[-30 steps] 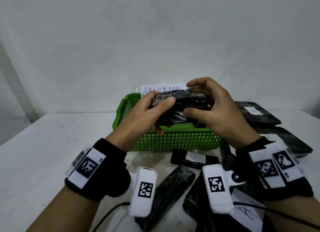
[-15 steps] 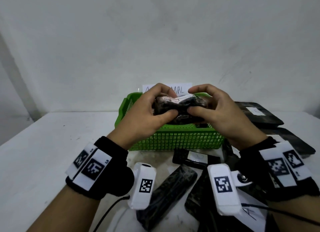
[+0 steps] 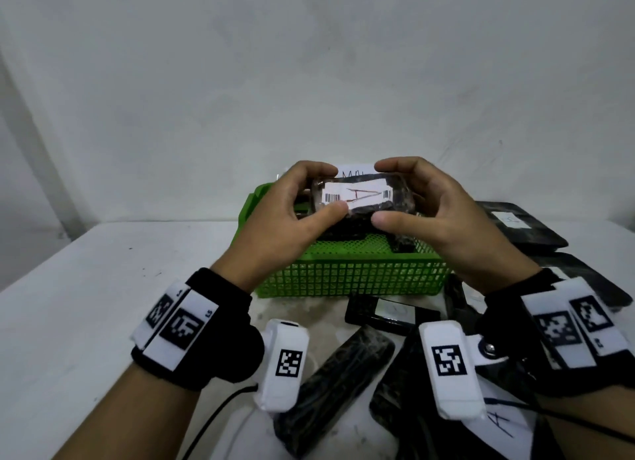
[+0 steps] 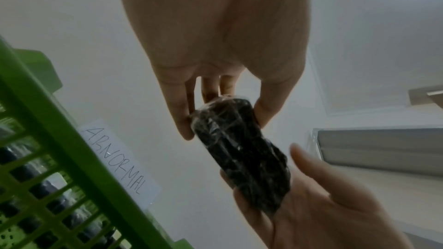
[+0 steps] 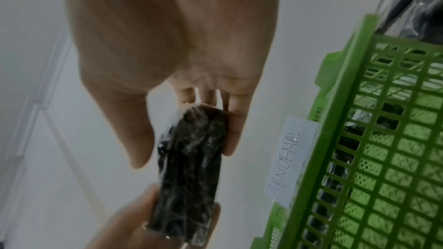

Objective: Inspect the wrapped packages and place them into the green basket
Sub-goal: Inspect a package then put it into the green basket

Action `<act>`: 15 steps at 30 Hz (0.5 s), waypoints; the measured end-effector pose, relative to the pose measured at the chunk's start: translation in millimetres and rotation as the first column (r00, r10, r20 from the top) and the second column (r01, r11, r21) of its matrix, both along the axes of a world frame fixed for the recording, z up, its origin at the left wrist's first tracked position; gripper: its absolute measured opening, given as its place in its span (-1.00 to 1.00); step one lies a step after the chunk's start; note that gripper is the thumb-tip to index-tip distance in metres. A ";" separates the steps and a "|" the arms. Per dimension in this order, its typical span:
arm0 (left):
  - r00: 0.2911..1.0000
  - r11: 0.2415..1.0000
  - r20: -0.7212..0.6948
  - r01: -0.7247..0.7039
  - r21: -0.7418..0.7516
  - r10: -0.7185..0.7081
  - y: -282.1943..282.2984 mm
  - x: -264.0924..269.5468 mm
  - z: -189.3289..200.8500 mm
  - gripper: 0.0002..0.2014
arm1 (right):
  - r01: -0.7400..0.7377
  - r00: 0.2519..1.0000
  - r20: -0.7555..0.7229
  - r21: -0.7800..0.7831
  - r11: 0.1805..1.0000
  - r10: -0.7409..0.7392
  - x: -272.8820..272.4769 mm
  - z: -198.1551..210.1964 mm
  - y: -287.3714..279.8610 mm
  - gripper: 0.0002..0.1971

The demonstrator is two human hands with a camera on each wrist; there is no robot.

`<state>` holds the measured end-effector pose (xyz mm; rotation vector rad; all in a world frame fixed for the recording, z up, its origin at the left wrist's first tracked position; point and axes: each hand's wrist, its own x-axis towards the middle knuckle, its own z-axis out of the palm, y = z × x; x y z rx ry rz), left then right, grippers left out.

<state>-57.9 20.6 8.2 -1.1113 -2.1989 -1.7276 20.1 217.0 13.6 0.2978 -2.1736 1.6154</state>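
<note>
A dark film-wrapped package [image 3: 357, 196] is held above the green basket [image 3: 350, 277] between both hands. Its white label, with barcodes and a handwritten "A", faces me. My left hand [image 3: 330, 188] pinches the package's left end between thumb and fingers. At the other end my right hand [image 3: 379, 195] grips it the same way. From the left wrist, the package [image 4: 242, 154] runs from the left hand [image 4: 224, 126] down to the right hand [image 4: 311, 205]. The right wrist view has the package [image 5: 189, 177] in the right hand [image 5: 187, 152], beside the basket [image 5: 383, 139].
A paper sign reading "ABNORMAL" [image 4: 120, 162] stands behind the basket. Dark packages [image 3: 402, 243] lie inside it. More wrapped packages [image 3: 340, 387] [image 3: 388, 313] [image 3: 522, 229] lie on the white table [image 3: 103, 287], in front of and right of the basket. A grey wall rises behind.
Both hands have turned the package over, so its white label now faces me instead of the dark wrapped side. It stays above the basket.
</note>
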 end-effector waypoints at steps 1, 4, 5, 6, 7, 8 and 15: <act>1.000 1.000 -0.011 -0.004 0.003 0.004 -1.3 -0.7 0.8 -0.56 | -0.007 0.999 0.035 -0.018 1.000 0.007 0.6 1.0 -1.4 -0.42; 1.000 1.000 -0.016 0.007 0.010 -0.007 -4.1 0.9 1.4 -0.58 | 0.059 0.987 0.156 -0.105 0.993 -0.042 -4.0 0.4 -2.3 -0.49; 1.000 1.000 -0.027 0.003 0.008 -0.003 -4.0 1.7 1.6 -0.62 | 0.085 0.979 0.192 -0.118 0.989 -0.061 -5.6 -0.8 -1.3 -0.54; 0.999 1.000 -0.042 -0.007 0.004 0.007 -3.7 2.1 1.6 -0.67 | 0.104 0.973 0.218 -0.113 0.988 -0.077 -6.0 -1.9 -0.2 -0.57; 0.999 1.000 -0.050 -0.014 0.000 0.014 -3.2 2.5 1.5 -0.74 | 0.119 0.969 0.231 -0.106 0.987 -0.092 -6.3 -3.1 0.5 -0.57; 0.999 1.000 -0.053 -0.014 -0.002 0.014 -2.6 3.0 1.7 -0.79 | 0.132 0.969 0.223 -0.102 0.986 -0.107 -5.6 -3.3 0.5 -0.55; 0.995 0.997 -0.063 0.075 0.002 -0.074 0.5 5.0 0.7 -0.82 | 0.228 0.973 0.056 -0.082 0.970 -0.224 -5.1 0.6 -9.8 -0.48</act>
